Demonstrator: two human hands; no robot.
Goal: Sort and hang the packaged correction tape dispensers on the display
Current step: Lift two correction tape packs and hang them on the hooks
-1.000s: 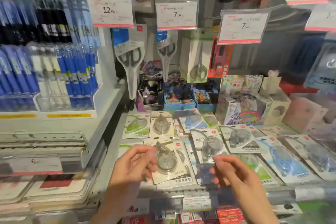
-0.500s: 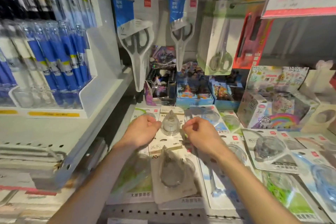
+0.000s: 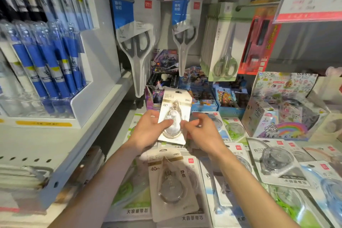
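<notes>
Half a second ago both hands lay low on the packs at the back of the shelf; now a gold-and-white correction tape pack (image 3: 174, 114) is lifted clear of the pile and tilted upright, its hang hole toward 12 o'clock. The left hand (image 3: 148, 132) grips its lower left edge, thumb across the clear blister. The right hand (image 3: 200, 131) is curled at the pack's right edge; whether it pinches the card I cannot tell. A matching pack (image 3: 171, 184) lies flat at 6 o'clock, on other packs that cover the shelf (image 3: 61, 153) out to 3 o'clock. Packaged scissors (image 3: 137, 42) hang at 11 o'clock, their tip just above the raised pack. Card boxes (image 3: 201, 90) stand close behind it, leaving little free room.
</notes>
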